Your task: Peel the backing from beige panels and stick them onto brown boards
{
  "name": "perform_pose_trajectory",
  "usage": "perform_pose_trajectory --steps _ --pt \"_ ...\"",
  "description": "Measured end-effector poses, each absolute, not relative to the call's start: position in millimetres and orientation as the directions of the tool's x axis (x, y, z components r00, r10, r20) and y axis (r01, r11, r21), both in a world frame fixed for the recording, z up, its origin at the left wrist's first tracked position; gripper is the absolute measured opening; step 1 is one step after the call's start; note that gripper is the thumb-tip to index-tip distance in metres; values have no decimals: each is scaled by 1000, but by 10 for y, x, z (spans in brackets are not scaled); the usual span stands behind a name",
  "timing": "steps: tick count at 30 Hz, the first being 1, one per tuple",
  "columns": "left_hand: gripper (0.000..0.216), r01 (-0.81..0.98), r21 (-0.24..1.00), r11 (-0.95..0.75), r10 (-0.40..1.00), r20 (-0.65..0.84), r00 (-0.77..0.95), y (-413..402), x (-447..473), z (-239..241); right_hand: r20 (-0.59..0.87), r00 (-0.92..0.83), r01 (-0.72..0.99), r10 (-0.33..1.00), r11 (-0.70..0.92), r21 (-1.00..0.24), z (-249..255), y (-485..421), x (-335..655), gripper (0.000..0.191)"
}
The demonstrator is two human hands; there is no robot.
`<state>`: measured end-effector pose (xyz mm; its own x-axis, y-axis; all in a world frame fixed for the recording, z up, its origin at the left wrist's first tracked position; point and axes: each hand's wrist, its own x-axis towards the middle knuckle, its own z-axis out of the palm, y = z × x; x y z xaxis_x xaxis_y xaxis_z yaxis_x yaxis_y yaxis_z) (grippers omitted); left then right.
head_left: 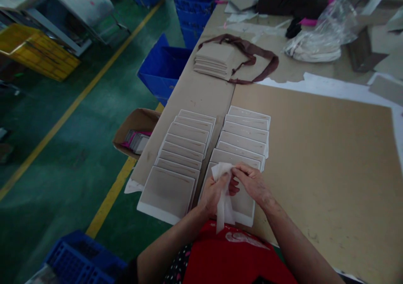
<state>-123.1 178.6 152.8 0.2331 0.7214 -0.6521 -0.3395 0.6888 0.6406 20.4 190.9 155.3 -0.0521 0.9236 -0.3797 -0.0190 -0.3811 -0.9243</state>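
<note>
Though limp, strips between hands

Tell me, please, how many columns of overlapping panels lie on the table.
2: the left column and, beside it, the right column, its near end partly hidden by the left hand, right hand and white strips.

White strips, thin, matt and slightly translucent, whether paper or thin cloth cannot be told; rowed panels, smooth and board-like, matt grey-brown with paler edges; large table sheet, smooth brown board, dull and faintly scuffed; plastic bag, clear, crinkled and glossy; strap, soft brown cloth, matt; blue bin and yellow crate, rigid plastic; box, matt brown cardboard; apron, red cloth with a pale print; floor, smooth green, with a faint sheen.
</note>
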Motion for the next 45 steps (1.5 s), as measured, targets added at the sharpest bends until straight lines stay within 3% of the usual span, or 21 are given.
perform_pose_trajectory --steps 7,16,23,26,29,33,36,40,44,45 --pt "49 -291 665 688 718 -681 143 1746 -1108 1524 -504 -32 -197 863 -499 -844 1452 1838 193 32" --pt "50 -419 555 719 661 -732 164 1745 -1123 1475 -390 14 37 921 -391 -920 1340 1829 353 23" --pt "47 -487 632 603 703 -710 -50 1808 -1042 1410 -534 67 -346 843 -483 -805 1269 1725 255 29" --pt "48 -471 676 567 721 -683 -114 1793 -1016 1378 -578 -19 -391 816 -538 -747 1214 1620 145 26" --pt "45 -415 676 609 707 -700 -104 1755 -1006 1335 -605 23 -445 796 -534 -719 1166 1570 73 27" --pt "39 -258 726 637 725 -679 -119 1706 -1108 1236 -618 179 -546 765 -446 -710 1196 1671 277 28" --pt "37 -144 775 616 755 -632 -176 1678 -1312 1157 -562 349 -541 750 -329 -774 1240 1771 701 30" --pt "28 73 832 550 828 -533 -173 1636 -1620 1100 -534 441 -283 722 -453 -846 1215 1753 1190 36" --pt "5 549 758 351 872 -478 102 1613 -1749 1120 -600 271 51 753 -633 -772 1116 1685 1094 35" --pt "12 652 718 245 872 -456 175 1616 -1745 1132 -596 204 133 777 -625 -769 1083 1690 986 34"
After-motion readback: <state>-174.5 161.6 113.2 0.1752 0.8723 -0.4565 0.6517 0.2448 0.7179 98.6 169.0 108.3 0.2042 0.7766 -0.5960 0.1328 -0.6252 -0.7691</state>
